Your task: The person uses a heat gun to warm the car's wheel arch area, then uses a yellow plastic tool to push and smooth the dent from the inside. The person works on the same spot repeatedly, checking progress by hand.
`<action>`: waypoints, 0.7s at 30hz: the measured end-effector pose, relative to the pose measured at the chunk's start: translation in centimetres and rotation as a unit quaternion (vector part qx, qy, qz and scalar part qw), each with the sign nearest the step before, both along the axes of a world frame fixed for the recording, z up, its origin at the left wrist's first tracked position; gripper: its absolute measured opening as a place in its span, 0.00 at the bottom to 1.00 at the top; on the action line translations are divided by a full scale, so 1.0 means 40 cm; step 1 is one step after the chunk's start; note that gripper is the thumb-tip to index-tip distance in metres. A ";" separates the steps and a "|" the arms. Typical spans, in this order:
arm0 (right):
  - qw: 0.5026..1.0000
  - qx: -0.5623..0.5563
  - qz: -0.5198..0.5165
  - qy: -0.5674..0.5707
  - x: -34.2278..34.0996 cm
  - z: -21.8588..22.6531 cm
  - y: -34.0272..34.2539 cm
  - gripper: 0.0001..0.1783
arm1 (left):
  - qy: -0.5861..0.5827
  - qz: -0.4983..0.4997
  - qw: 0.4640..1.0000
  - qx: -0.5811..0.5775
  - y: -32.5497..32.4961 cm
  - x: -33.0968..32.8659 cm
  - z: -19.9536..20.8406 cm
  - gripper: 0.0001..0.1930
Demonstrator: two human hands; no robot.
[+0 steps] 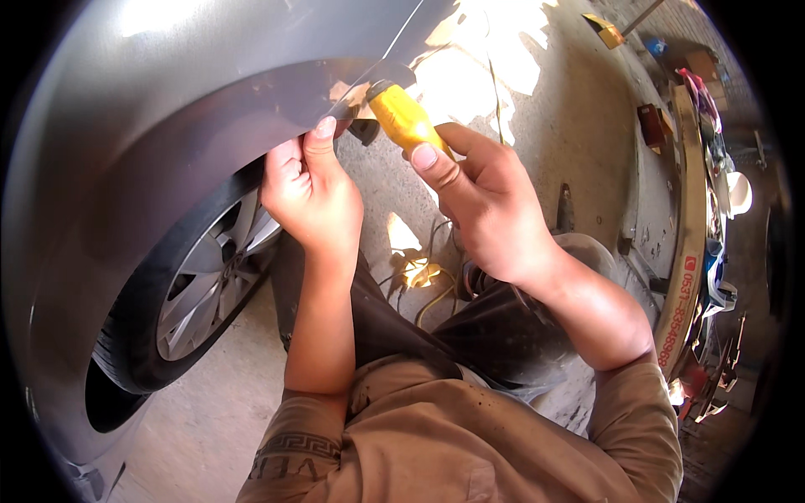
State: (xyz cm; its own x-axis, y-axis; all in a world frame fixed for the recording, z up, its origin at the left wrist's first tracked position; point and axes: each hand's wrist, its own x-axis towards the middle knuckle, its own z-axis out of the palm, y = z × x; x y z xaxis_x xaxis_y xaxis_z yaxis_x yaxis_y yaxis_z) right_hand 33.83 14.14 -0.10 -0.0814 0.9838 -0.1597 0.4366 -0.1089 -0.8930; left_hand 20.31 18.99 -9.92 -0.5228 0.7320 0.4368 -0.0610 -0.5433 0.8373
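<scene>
Two bare hands are working near a grey car (168, 92), up by the bottom edge of its wheel arch (235, 134). The right hand (485, 197) is holding a yellow tool (407, 121); its grip is closing round one end, thumb on top. The tool is hanging above the floor (579, 126), and its dark end is pointing at the low corner of the car's side. Whether that end is touching the car is not showing. The left hand (314, 193) is curling, with its thumb resting on the arch's edge. Some fingers are hiding, so I cannot tell if this grip is pinching anything.

The tool could be slipping and scratching the shiny paint if the fingers are holding too loosely. It could also be poking the left thumb, because the two are sitting so near.

The wheel (197, 302) is filling the space below the left hand, and the person's knees (511, 335) are blocking room underneath. A cord (429, 307) is lying on the floor between them. By the floor's right edge, a long tan board (681, 293) and a white round thing (739, 194) are sitting with other clutter.
</scene>
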 end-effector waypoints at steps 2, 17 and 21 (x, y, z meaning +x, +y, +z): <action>1.000 -0.005 0.003 0.001 0.007 -0.003 -0.004 0.23 | 0.002 -0.012 1.000 0.021 0.004 -0.014 -0.022 0.09; 1.000 0.008 -0.001 -0.015 0.032 0.011 -0.028 0.24 | 0.019 -0.003 1.000 -0.021 0.011 -0.005 0.034 0.10; 1.000 -0.008 -0.002 -0.011 0.038 0.016 -0.028 0.24 | -0.021 -0.032 0.999 -0.022 0.018 -0.006 0.045 0.09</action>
State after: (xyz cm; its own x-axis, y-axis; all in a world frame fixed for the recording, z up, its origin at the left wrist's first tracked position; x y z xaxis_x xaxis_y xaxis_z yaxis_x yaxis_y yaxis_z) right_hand 35.35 13.04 0.52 -0.0736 0.9814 -0.1773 0.4554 -0.1251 -0.8814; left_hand 20.07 19.71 -8.12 -0.4908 0.7831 0.3821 -0.1300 -0.4994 0.8566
